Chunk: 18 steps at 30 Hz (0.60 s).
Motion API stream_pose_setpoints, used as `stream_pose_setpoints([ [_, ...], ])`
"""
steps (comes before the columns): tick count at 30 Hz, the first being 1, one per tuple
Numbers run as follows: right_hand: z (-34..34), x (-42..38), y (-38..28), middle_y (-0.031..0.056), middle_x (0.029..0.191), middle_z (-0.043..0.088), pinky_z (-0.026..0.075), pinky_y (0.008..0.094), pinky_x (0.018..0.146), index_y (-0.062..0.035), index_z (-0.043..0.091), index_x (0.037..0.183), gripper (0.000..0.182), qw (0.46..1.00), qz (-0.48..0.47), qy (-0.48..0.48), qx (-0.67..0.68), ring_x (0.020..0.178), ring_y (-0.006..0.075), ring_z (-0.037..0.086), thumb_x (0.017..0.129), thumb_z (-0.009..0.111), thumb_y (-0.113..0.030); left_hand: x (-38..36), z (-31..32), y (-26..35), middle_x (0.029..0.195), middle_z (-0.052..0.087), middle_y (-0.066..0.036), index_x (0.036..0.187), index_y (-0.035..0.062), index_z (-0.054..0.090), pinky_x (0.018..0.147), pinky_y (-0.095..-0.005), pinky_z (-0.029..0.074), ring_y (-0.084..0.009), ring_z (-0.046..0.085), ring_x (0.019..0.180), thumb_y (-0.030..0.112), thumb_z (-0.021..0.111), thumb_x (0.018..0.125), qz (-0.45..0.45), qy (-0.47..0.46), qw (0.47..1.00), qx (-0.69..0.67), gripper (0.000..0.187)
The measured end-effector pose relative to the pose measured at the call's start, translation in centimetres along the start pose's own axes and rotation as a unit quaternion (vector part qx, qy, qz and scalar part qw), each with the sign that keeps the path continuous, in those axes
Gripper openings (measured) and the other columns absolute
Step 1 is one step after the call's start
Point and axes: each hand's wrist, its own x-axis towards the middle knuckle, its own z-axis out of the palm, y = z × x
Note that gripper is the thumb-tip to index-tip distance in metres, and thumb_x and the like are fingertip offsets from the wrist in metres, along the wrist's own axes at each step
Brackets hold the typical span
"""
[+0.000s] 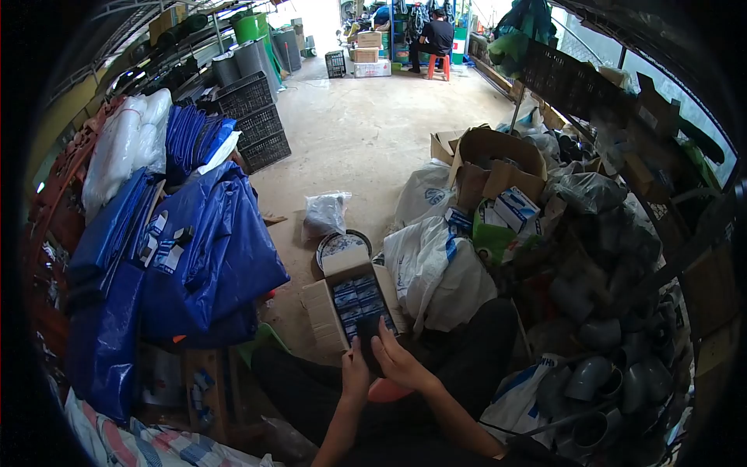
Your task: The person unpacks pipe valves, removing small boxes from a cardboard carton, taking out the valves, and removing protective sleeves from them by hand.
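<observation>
Both my hands are closed around a dark, flat object that looks like a phone (369, 342), held over the near edge of an open cardboard box (330, 310). My left hand (355, 375) grips its left side, thumb along the edge. On its other side, my right hand (397, 360) has the fingers pressed against it. Inside the cardboard box lie several small blue-and-dark packets (359, 296) in rows. The box stands with its flaps spread, in front of my bent legs.
Blue tarpaulins (210, 249) are piled at left, with small boxes (166, 255) on top. White sacks (436, 268) and grey pipe fittings (590, 377) crowd the right. A clear plastic bag (325, 214) lies ahead. A person (436, 39) sits on a red stool far back.
</observation>
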Motion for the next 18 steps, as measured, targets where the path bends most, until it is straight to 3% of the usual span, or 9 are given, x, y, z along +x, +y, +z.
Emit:
stream_pose_setpoints([
  [3, -0.6, 0.1, -1.7, 0.0340, 0.149, 0.035, 0.023, 0.0496, 0.118, 0.0179, 0.028, 0.143, 0.079, 0.950, -0.040, 0.051, -0.307, 0.144, 0.0435, 0.029, 0.102, 0.047, -0.047, 0.5, -0.6, 0.0, 0.081, 0.065, -0.007, 0.095, -0.0045, 0.067, 0.070, -0.0310, 0.047, -0.0145, 0.059, 0.077, 0.050, 0.041, 0.105, 0.018, 0.038, 0.998, 0.051, 0.061],
  [6, -1.9, -0.1, -3.3, 0.0308, 0.130, 0.054, 0.037, 0.0440, 0.108, 0.0132, 0.044, 0.135, 0.077, 0.969, 0.022, 0.052, -0.241, 0.124, 0.0401, 0.054, 0.094, 0.060, -0.051, -0.2, 0.3, 2.1, 0.078, 0.061, -0.004, 0.089, -0.0020, 0.066, 0.068, -0.0308, 0.046, -0.0126, 0.055, 0.073, 0.050, 0.042, 0.105, 0.053, 0.079, 0.995, 0.041, 0.060],
  [9, -2.6, -0.3, -5.4, 0.0255, 0.123, 0.061, 0.045, 0.0419, 0.099, 0.0111, 0.049, 0.130, 0.074, 0.964, 0.146, -0.060, -0.216, 0.112, 0.0347, 0.062, 0.092, 0.063, -0.051, -0.6, 0.5, 3.3, 0.081, 0.062, -0.004, 0.091, -0.0019, 0.066, 0.071, -0.0304, 0.046, -0.0128, 0.056, 0.076, 0.050, 0.040, 0.106, 0.098, 0.118, 0.985, 0.081, 0.060],
  [13, 0.7, -1.6, -0.2, 0.0251, 0.112, 0.067, 0.052, 0.0392, 0.090, 0.0062, 0.056, 0.125, 0.060, 0.991, 0.104, 0.075, -0.024, 0.108, 0.0368, 0.067, 0.091, 0.068, -0.042, -0.4, 0.6, 1.9, 0.085, 0.070, -0.013, 0.100, -0.0062, 0.067, 0.077, -0.0343, 0.050, -0.0203, 0.065, 0.080, 0.047, 0.032, 0.108, 0.124, 0.083, 0.982, 0.113, 0.064],
  [14, 0.8, -1.4, 0.0, 0.0240, 0.112, 0.068, 0.051, 0.0389, 0.091, 0.0049, 0.056, 0.126, 0.057, 0.993, 0.085, 0.080, 0.021, 0.108, 0.0352, 0.067, 0.091, 0.069, -0.039, -0.6, 0.5, 1.9, 0.108, 0.067, -0.019, 0.115, -0.0059, 0.061, 0.088, -0.0343, 0.047, -0.0234, 0.063, 0.098, 0.047, 0.028, 0.108, 0.103, 0.025, 0.990, 0.094, 0.063],
  [18, -0.5, -1.2, -1.7, 0.0201, 0.111, 0.069, 0.051, 0.0374, 0.091, 0.0034, 0.055, 0.127, 0.048, 0.987, 0.070, 0.114, 0.085, 0.107, 0.0296, 0.067, 0.093, 0.069, -0.026, -1.0, 0.4, 2.1, 0.121, 0.058, -0.019, 0.126, -0.0041, 0.055, 0.096, -0.0353, 0.043, -0.0264, 0.057, 0.110, 0.044, 0.032, 0.108, 0.155, -0.038, 0.978, 0.137, 0.056],
])
